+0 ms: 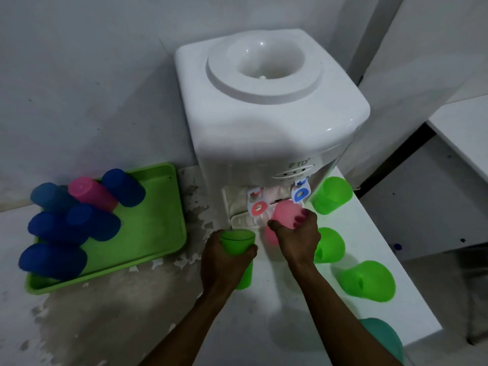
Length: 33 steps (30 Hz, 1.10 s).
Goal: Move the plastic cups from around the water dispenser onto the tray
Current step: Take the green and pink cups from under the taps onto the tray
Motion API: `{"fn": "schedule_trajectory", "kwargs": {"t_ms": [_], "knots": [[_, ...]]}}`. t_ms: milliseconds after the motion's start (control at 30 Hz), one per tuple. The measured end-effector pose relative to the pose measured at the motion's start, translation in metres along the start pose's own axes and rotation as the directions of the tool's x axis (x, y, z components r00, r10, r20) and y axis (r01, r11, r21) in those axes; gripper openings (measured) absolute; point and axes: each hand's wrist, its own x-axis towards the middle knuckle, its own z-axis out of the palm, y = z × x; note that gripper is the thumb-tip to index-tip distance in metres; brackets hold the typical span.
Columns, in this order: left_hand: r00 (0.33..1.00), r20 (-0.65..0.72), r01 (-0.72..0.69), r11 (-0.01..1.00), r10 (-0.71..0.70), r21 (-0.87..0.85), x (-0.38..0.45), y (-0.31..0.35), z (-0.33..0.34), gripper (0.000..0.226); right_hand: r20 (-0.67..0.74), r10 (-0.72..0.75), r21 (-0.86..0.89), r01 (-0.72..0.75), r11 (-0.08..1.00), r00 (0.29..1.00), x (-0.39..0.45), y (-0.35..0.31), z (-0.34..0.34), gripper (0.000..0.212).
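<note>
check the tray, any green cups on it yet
No, the green tray holds only blue cups and one pink cup; the green ones all sit off it.

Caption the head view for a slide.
Left hand holds a green cup, right hand grasps a pink cup beneath the dispenser taps.
</note>
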Motion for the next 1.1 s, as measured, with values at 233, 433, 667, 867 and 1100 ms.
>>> {"fn": "schedule_trajectory", "kwargs": {"t_ms": [233, 433, 667, 867, 1100], "knots": [[0.979, 0.014, 0.202, 0.969, -0.202, -0.140, -0.003, -0.031, -0.046, 0.050, 0.089, 0.013, -0.004, -0.012, 1.000, 0.996, -0.033, 0.007, 0.007, 0.084], [0.906, 0.160, 0.414, 0.743, -0.392, -0.526, 0.002, -0.038, -0.095, 0.030, 0.131, 0.009, -0.052, -0.003, 0.999, 0.991, -0.055, 0.004, 0.017, 0.084], [0.807, 0.368, 0.585, 0.536, -0.461, -0.610, 0.005, -0.041, -0.165, 0.019, 0.326, 0.118, -0.041, -0.111, 0.993, 0.938, -0.102, -0.002, 0.052, 0.075], [0.890, 0.099, 0.447, 0.815, -0.444, -0.369, 0.031, -0.065, -0.220, 0.048, 0.467, 0.129, 0.033, -0.162, 0.986, 0.875, -0.127, -0.017, 0.102, 0.061], [0.937, -0.329, 0.150, 0.985, -0.116, 0.080, 0.057, -0.083, -0.258, 0.067, 0.566, 0.183, 0.091, -0.281, 0.955, 0.804, -0.132, -0.051, 0.143, 0.058]]}}
